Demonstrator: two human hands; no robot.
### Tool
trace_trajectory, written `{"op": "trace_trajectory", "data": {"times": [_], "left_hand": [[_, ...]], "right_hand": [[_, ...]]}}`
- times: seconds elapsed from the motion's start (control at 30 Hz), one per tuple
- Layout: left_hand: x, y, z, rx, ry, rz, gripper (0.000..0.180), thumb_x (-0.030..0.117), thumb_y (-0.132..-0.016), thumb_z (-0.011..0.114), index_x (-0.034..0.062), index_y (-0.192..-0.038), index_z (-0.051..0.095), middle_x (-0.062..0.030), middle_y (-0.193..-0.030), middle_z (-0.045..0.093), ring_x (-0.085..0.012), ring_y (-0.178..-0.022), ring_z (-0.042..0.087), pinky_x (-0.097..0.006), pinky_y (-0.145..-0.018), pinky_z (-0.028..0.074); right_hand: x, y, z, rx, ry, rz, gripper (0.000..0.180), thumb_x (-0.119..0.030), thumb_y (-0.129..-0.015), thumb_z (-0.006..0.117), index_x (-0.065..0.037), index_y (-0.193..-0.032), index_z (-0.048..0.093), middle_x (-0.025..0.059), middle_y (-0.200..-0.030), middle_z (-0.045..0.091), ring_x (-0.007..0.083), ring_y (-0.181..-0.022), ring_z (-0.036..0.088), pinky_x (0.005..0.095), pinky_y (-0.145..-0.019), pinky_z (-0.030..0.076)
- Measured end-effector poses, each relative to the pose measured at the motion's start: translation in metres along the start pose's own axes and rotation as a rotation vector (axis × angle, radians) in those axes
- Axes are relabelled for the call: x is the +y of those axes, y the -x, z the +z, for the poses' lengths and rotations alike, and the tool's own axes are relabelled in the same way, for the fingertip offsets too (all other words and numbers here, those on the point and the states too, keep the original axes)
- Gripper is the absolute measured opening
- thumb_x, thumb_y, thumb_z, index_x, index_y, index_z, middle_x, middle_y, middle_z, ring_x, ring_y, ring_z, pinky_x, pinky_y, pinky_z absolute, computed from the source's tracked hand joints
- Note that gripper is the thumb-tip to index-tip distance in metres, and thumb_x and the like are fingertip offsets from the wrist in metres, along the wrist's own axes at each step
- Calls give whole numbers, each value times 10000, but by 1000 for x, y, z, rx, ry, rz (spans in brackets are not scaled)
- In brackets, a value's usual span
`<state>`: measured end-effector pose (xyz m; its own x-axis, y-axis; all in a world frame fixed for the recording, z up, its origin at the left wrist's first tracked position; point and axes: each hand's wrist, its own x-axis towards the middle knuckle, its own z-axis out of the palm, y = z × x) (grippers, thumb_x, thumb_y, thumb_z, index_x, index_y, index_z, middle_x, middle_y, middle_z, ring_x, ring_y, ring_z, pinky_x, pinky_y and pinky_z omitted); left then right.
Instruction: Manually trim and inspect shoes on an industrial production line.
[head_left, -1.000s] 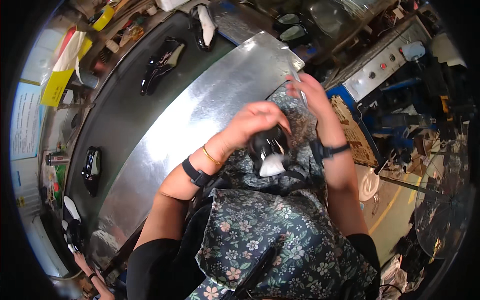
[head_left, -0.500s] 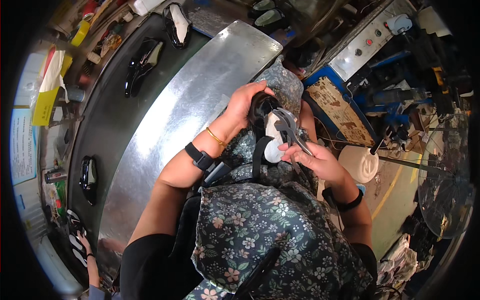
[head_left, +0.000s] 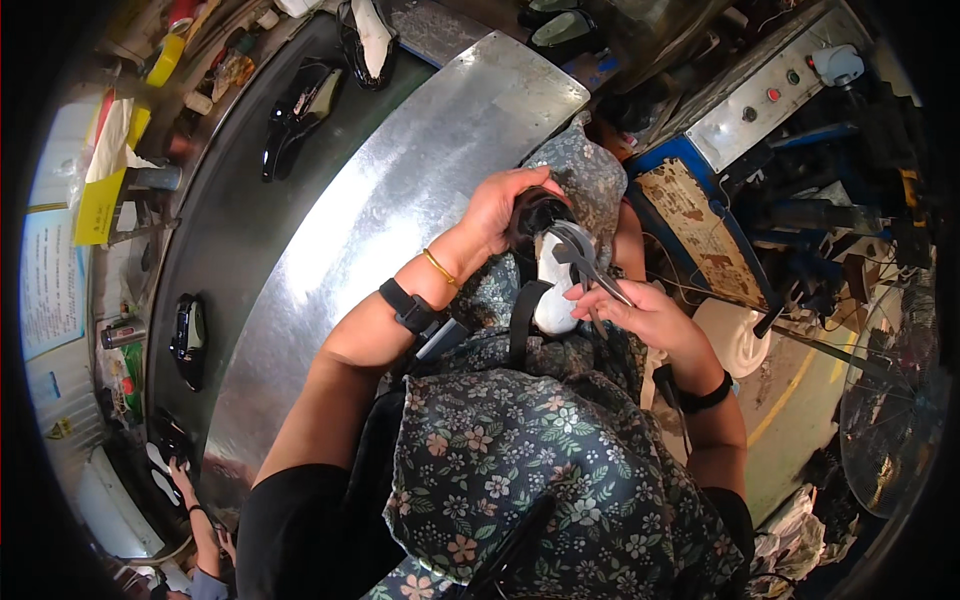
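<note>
A glossy black shoe (head_left: 530, 215) lies in my lap, its pale bottom (head_left: 554, 305) turned up. My left hand (head_left: 492, 212) wraps round one dark end of it, the thumb over the top. In my right hand (head_left: 642, 315) is a pair of metal pincers (head_left: 572, 245), their handles between my fingers. The curved jaws lie over the shoe's edge, where black upper meets pale bottom; whether they grip it I cannot tell. A black strap (head_left: 522, 318) crosses the shoe's nearer end. Beneath it is my flowered apron (head_left: 500, 450).
Left of me runs a shiny metal bench (head_left: 390, 190), beside a dark belt (head_left: 225, 240) with several black shoes (head_left: 300, 110). Another person's hand (head_left: 182, 482) touches a shoe at lower left. At right stand a machine with a button panel (head_left: 775, 95) and a fan (head_left: 900, 400).
The whole view has shifted slightly, so bench and machine sit farther right. Both hands keep their hold on shoe and pincers. More of the other person's arms shows at lower left.
</note>
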<state>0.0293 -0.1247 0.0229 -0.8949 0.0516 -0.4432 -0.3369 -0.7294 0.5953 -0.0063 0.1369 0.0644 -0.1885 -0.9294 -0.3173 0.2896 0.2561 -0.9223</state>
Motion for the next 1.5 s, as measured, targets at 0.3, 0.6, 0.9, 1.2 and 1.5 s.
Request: {"op": "trace_trajectory", "data": {"times": [0.3, 0.6, 0.9, 1.2, 1.5], "left_hand": [[7, 41, 39, 201, -165, 159, 278, 318, -944, 591, 40, -947, 611, -64, -883, 643, -149, -793, 626, -276, -753, 512], [1, 19, 7, 133, 10, 154, 108, 106, -890, 544, 12, -917, 588, -97, -870, 647, -187, -793, 642, -296, -758, 524], [-1, 14, 0, 90, 46, 111, 111, 104, -898, 529, 7, -909, 583, -94, -865, 638, -195, -805, 642, -298, -773, 521], [-16, -6, -9, 131, -147, 222, 101, 115, -866, 575, 29, -887, 624, -60, -881, 648, -154, -824, 627, -266, -755, 499], [-8, 0, 13, 203, -496, 328, 229, 211, -924, 573, 4, -992, 644, -72, -955, 645, -165, -909, 596, -286, -852, 457]], "right_hand": [[-5, 1, 6, 88, -12, -45, 274, -251, -1012, 503, -6, -1094, 592, 37, -1015, 608, 84, -825, 547, 253, -725, 452], [23, -23, 52, 494, 589, -256, 246, -222, -944, 572, 23, -922, 566, 185, -851, 585, 386, -805, 589, 426, -726, 464], [9, -11, 27, 344, 448, -86, 296, -270, -964, 562, 22, -1001, 594, 145, -892, 624, 289, -831, 623, 366, -733, 484], [51, -23, 27, 556, 731, -334, 304, -292, -947, 572, 12, -949, 568, 199, -868, 591, 423, -804, 584, 455, -693, 465], [4, -6, 56, 692, 1012, 41, 318, -268, -944, 572, 41, -872, 550, 254, -799, 608, 443, -715, 601, 489, -648, 487]]}}
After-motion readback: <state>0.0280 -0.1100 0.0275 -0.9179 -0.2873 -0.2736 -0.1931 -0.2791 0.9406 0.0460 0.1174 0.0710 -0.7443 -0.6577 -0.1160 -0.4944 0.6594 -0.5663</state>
